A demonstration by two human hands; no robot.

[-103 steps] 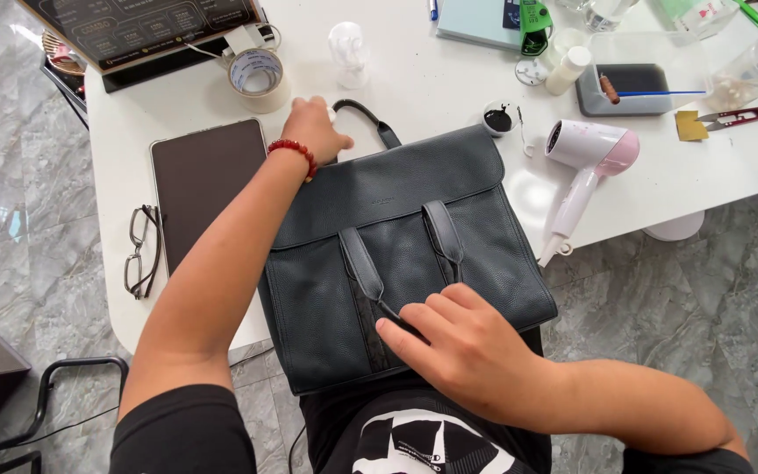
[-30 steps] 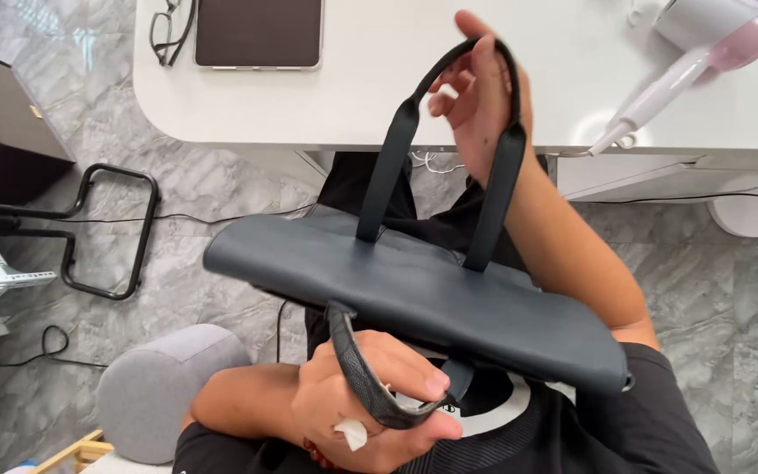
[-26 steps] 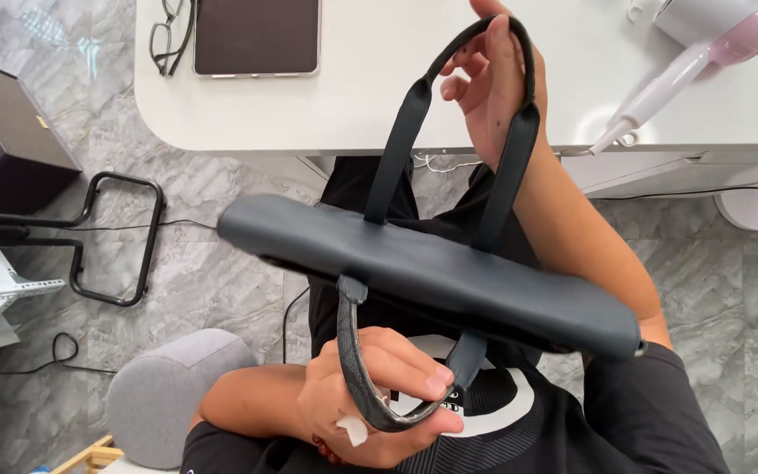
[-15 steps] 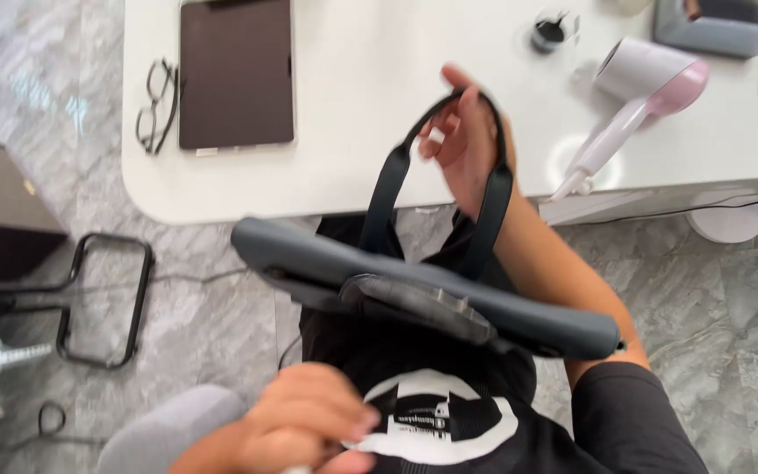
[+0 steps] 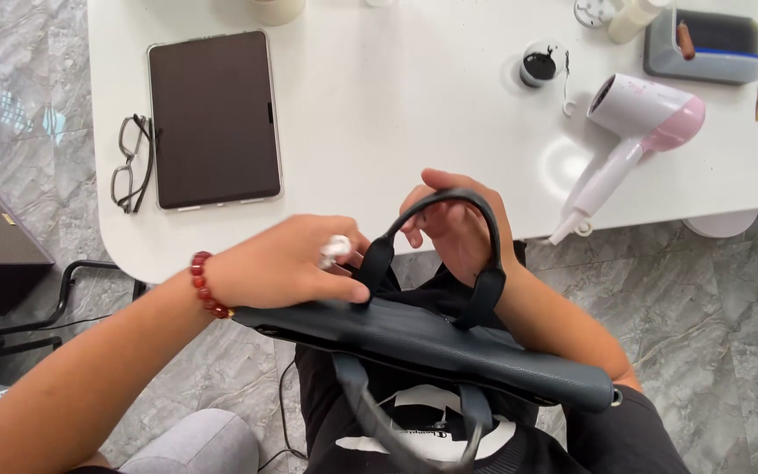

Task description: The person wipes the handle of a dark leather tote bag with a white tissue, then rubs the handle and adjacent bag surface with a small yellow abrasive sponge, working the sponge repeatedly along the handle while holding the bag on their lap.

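Holding the dark bag (image 5: 449, 347) flat over the lap, the person works just off the edge of the white table (image 5: 396, 114). The right hand (image 5: 458, 233) is pushed up through the far handle (image 5: 449, 215), so the strap loops over the wrist and the fingers curl loosely; I cannot tell if they grip anything. The left hand (image 5: 282, 268), with a red bead bracelet (image 5: 203, 285), has its fingers pinched on a small white thing (image 5: 337, 250), pressed beside where the handle meets the bag. The near handle (image 5: 396, 421) hangs down below the fingers. To do this well, I think the bag should stay level and the left fingers should rub gently near the handle base. Beyond the fingers on the table lie a tablet (image 5: 214, 118), glasses (image 5: 132, 162) and a pink hair dryer (image 5: 638, 127).
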